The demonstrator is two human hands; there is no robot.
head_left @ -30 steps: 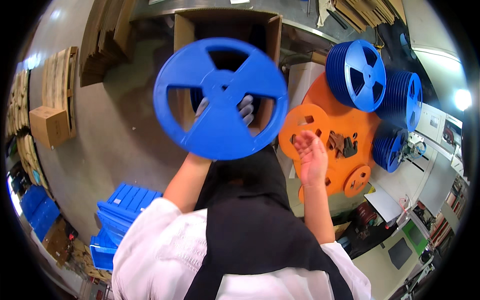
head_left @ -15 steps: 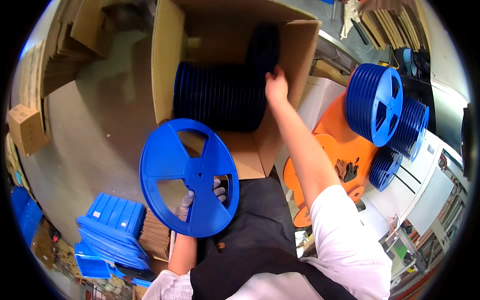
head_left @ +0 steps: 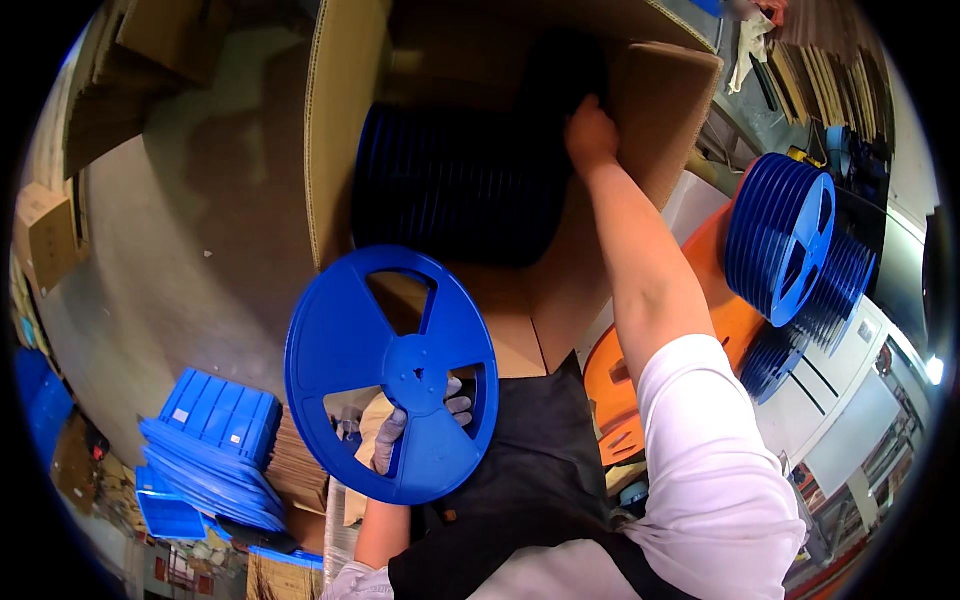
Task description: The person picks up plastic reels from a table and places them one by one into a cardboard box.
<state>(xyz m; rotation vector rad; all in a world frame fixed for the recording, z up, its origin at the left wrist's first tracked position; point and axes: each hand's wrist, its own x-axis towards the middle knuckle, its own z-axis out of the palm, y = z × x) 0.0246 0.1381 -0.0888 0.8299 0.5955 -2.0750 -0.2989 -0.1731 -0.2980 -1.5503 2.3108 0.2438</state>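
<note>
A large blue plastic reel [head_left: 340,330] with three cut-out windows is tilted in front of my body. My left hand [head_left: 392,438], in a grey glove, holds it from behind, its fingers showing through the windows. My bare right hand [head_left: 592,135] reaches deep into an open cardboard box [head_left: 668,110], closed on the edge of a dark round reel [head_left: 565,75] that stands near the box's right wall. Beside it a row of dark blue reels [head_left: 455,185] fills the middle of the box, packed on edge. Shadow hides much of the box's inside.
Stacked blue reels [head_left: 780,240] stand at the right by an orange plate-like part [head_left: 615,390]. Blue plastic bins [head_left: 225,410] and cardboard sheets [head_left: 298,465] lie at the lower left. A small carton [head_left: 45,235] sits far left; cardboard [head_left: 820,85] leans at the upper right.
My right hand has moved farther into the box and to the right with the dark reel. The blue reel in my left hand has shifted slightly right and down in view.
</note>
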